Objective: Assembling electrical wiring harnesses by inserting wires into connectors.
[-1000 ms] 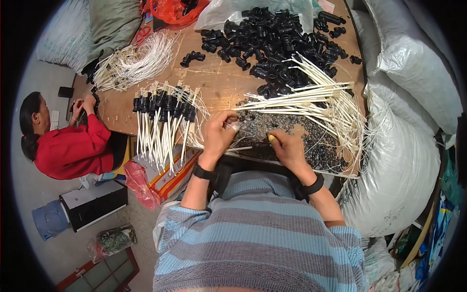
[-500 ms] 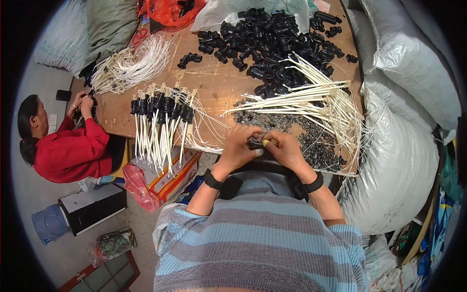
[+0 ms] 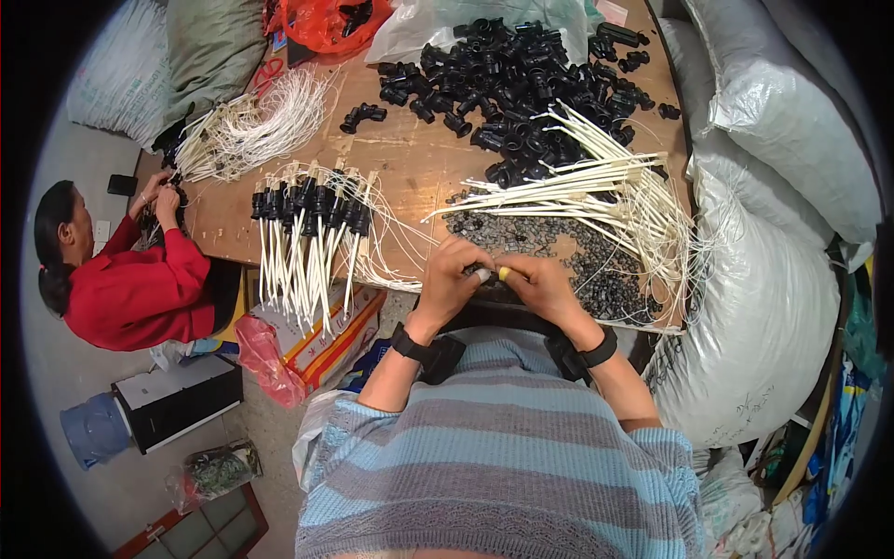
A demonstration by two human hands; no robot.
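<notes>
At the table's near edge my left hand (image 3: 451, 278) is closed round a small black plastic part (image 3: 493, 280), mostly hidden by the fingers. My right hand (image 3: 544, 287) meets it from the other side, thumb and fingers pinched at the same part. Pale and yellow wraps cover fingertips where the hands meet. Just beyond them lies a spread of small dark pieces (image 3: 610, 279). A bundle of cream sleeved wires (image 3: 568, 194) rests across it. Left of my hands, several cream wires with black sockets (image 3: 303, 200) lie in a row, their ends hanging over the edge.
A heap of black plastic sockets (image 3: 521, 84) covers the far table (image 3: 396, 154). White wires (image 3: 270, 126) and a red bag (image 3: 331, 28) lie far left. Large white sacks (image 3: 764, 317) crowd the right side. A person in red (image 3: 140, 279) works at the left end.
My hands have drawn slightly closer together, and my left fingers have turned. The black part, plainer to see before, is now mostly covered by fingers.
</notes>
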